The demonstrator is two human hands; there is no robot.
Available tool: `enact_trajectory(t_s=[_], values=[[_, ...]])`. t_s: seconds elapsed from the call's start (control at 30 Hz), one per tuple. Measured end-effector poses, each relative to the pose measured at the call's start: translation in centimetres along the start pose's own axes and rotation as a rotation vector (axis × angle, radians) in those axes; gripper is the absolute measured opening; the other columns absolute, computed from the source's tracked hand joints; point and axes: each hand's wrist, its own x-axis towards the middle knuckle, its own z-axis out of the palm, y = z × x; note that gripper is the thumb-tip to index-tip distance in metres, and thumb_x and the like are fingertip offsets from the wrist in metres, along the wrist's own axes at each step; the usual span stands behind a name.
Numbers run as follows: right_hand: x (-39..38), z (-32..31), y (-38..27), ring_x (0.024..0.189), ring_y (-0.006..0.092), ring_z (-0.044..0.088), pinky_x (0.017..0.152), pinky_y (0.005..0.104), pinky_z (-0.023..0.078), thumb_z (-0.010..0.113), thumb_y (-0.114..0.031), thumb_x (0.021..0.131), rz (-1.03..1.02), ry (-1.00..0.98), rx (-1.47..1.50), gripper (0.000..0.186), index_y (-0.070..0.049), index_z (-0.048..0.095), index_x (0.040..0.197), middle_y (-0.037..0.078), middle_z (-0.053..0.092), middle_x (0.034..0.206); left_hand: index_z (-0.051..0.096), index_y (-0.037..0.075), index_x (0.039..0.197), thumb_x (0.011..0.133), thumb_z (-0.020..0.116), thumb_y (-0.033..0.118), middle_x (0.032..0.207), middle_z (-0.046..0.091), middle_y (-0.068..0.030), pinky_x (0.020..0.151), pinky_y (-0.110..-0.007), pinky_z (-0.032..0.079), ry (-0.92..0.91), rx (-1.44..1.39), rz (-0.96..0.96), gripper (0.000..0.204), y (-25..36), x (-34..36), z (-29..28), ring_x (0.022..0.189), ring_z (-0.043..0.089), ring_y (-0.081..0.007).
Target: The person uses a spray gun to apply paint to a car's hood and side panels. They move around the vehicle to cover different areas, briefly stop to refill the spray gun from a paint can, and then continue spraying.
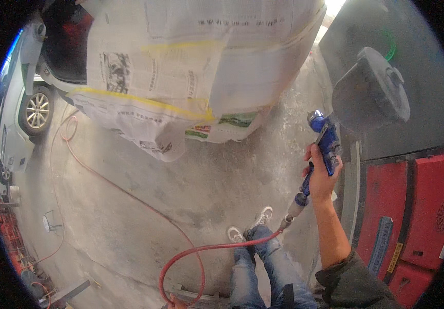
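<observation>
My right hand (322, 177) is closed round the handle of a blue spray gun (325, 136) with a large grey cup (368, 92) on top, held upright at the right. A fitting under the handle joins a red hose (206, 246), which loops down and runs across the floor. My left hand (175, 304) barely shows at the lower edge, closed on that hose. A car body covered in newspaper sheets (170, 87) with yellow tape fills the upper middle, beyond the gun.
At the left stands a white car (16, 139) with a silver wheel (38, 110). Red panels (430, 201) and a dark grey surface (397, 141) line the right. The hose trails over the concrete floor (114, 221); assorted red equipment (3, 226) sits at the far lower left.
</observation>
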Motion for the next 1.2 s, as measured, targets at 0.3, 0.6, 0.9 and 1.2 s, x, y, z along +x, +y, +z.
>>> enact_trajectory(t_s=[0.3,0.6,0.9,1.2], values=[[-4.3,4.5,5.1,0.059,0.0087,0.054,0.045,0.0231,0.044,0.062,-0.012,0.089,0.077,-0.362,0.101,0.01,-0.003,0.058,0.092,0.002,0.06,0.075,0.058,-0.004,0.088,0.09,0.061,0.022,0.066,0.049,-0.0025,0.048,-0.032,0.039,-0.01,-0.16,-0.013,0.027,-3.4,0.5,-1.4,0.058,0.043,-0.0146],[-5.6,5.2,12.2,0.083,0.0157,0.063,0.053,0.0276,0.054,0.06,-0.012,0.09,-0.016,-0.282,0.25,0.021,0.001,0.061,0.106,0.009,0.065,0.097,0.056,0.001,0.059,0.093,0.055,0.036,0.048,0.046,-0.003,0.047,-0.03,0.035,0.225,0.102,0.034,0.049,-4.8,5.1,1.9,0.05,0.042,-0.0142],[-2.1,7.6,27.5,0.091,0.0172,0.061,0.055,0.0289,0.056,0.056,-0.012,0.092,-0.223,-0.17,0.457,0.025,-0.002,0.054,0.115,0.009,0.061,0.106,0.057,0.003,0.098,0.097,0.049,0.03,0.059,0.037,0.002,0.051,-0.026,0.031,0.14,-0.212,0.393,0.029,-2.3,11.9,17.6,0.056,0.038,-0.0102],[-0.3,13.8,29.5,0.085,0.014,0.061,0.058,0.0273,0.055,0.056,-0.012,0.092,-0.369,-0.458,0.616,0.02,0.0,0.059,0.108,0.008,0.062,0.099,0.054,0.006,0.091,0.094,0.052,0.033,0.057,0.038,0.0016,0.045,-0.025,0.027,0.219,-0.499,0.453,0.027,-4.5,17.1,23.2,0.049,0.035,-0.0086]])
